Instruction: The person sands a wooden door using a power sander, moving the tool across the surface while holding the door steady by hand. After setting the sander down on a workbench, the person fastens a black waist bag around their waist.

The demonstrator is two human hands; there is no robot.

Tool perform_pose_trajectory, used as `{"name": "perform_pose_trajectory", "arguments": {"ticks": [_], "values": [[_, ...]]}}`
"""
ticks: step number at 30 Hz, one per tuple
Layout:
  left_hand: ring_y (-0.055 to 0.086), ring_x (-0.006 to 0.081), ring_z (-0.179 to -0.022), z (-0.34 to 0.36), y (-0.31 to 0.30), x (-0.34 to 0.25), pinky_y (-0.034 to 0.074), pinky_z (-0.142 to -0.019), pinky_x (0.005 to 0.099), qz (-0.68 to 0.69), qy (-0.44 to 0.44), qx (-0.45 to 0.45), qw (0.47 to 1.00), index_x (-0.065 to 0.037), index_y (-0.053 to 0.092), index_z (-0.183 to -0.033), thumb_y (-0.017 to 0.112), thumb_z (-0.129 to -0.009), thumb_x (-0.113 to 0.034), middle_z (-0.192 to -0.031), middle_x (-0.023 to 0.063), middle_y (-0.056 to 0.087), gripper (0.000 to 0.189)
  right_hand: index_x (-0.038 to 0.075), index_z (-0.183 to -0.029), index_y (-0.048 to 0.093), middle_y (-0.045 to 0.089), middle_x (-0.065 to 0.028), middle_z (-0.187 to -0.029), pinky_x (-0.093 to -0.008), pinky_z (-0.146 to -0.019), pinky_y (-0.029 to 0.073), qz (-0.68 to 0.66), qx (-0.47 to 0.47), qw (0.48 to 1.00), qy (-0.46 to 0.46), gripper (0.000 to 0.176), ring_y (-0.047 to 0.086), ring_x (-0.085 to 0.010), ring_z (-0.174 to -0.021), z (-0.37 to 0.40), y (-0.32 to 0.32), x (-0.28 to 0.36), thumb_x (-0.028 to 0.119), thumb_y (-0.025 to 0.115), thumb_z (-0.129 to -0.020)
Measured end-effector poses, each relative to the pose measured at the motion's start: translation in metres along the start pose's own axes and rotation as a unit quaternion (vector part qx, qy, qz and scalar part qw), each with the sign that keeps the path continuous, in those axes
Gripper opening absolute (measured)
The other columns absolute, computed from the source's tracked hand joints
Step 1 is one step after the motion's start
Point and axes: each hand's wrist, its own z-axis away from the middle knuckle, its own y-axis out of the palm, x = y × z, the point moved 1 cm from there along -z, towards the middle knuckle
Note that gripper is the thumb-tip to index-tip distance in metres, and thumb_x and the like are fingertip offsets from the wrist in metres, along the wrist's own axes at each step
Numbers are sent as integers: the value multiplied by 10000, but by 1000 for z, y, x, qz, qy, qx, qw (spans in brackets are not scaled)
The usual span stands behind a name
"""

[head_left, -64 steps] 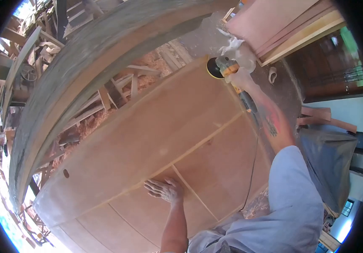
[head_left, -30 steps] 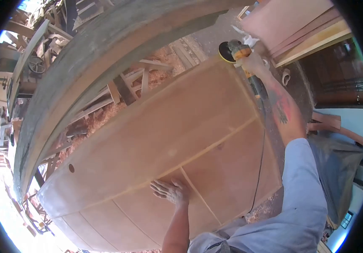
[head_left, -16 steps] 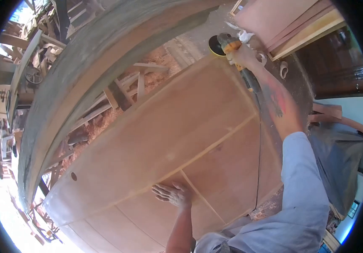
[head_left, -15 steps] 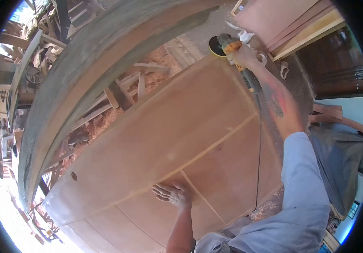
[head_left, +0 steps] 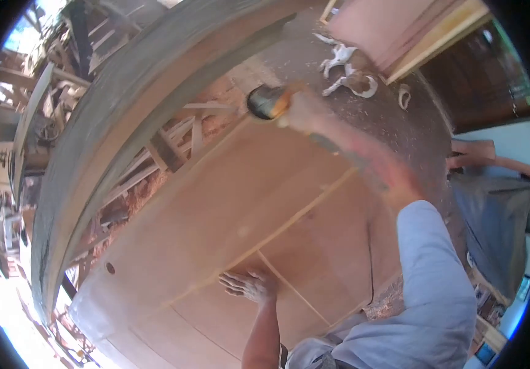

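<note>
A broad brown wooden panel (head_left: 234, 190), marked with pale seam lines and one small round hole near its left end, spreads out in front of me. My left hand (head_left: 249, 286) lies flat on it, fingers extended, just below the long seam. At the panel's far edge, my right hand (head_left: 302, 114) is wrapped round a yellow and black angle grinder (head_left: 278, 106). The grinder's round disc (head_left: 259, 101) is at the far corner of the panel; motion blur hides whether it touches. A dark cord (head_left: 371, 264) runs across the panel's right part.
A large curved timber piece (head_left: 92, 160) arches along the left. Beneath it lie wood scraps and shavings (head_left: 222, 89). A brown and white dog (head_left: 357, 72) lies on the floor beyond my right arm, by leaning boards (head_left: 388, 31). A dark cover (head_left: 493, 227) hangs at right.
My right hand has swung the grinder leftward and slightly down along the panel's far edge. More of the dog now shows. My left hand stays in nearly the same place.
</note>
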Motion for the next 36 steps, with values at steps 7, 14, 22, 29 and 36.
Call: {"name": "perform_pose_trajectory", "arguments": {"ticks": [7, 14, 22, 29, 36], "values": [[77, 431, -1506, 0, 8, 7, 66, -1194, 583, -23, 8, -6, 1000, 57, 99, -1546, 332, -1029, -446, -1610, 298, 82, 758, -26, -901, 744, 725, -212, -829, -401, -791, 563, 13, 4, 1000, -16, 391, 730, -310, -826, -4, 36, 29, 307, 741, -695], [71, 424, -1508, 1, 3, 4, 70, -1194, 581, -28, 21, 4, 999, 54, 69, -1548, 343, -1023, -449, -1616, 282, 74, 777, -105, -908, 709, 708, -284, -859, -407, -803, 571, -43, -236, 971, 19, 510, 724, -355, -856, -27, -17, -100, 340, 757, -665], [78, 399, -1510, -2, 6, 1, 93, -1196, 572, -31, 22, -13, 999, 45, 78, -1550, 339, -1033, -426, -1618, 263, 92, 746, -81, -1007, 706, 699, -292, -1021, -413, -881, 551, 26, -52, 986, 158, 553, 700, -377, -999, 51, -35, -141, 331, 744, -640], [43, 406, -1515, -4, 13, 8, 82, -1196, 571, -33, 9, 5, 999, 28, 37, -1561, 329, -1035, -437, -1628, 251, 51, 761, -102, -1017, 696, 695, -312, -990, -417, -863, 553, -27, -45, 979, 195, 556, 703, -404, -962, 128, -22, -165, 307, 762, -646], [50, 395, -1515, -4, 4, -1, 99, -1192, 563, -28, 7, 1, 1000, 52, 44, -1551, 332, -1039, -420, -1622, 268, 52, 754, -87, -976, 706, 704, -296, -930, -424, -837, 555, -30, -55, 974, 218, 497, 710, -392, -937, 194, -6, -206, 291, 770, -659]]}}
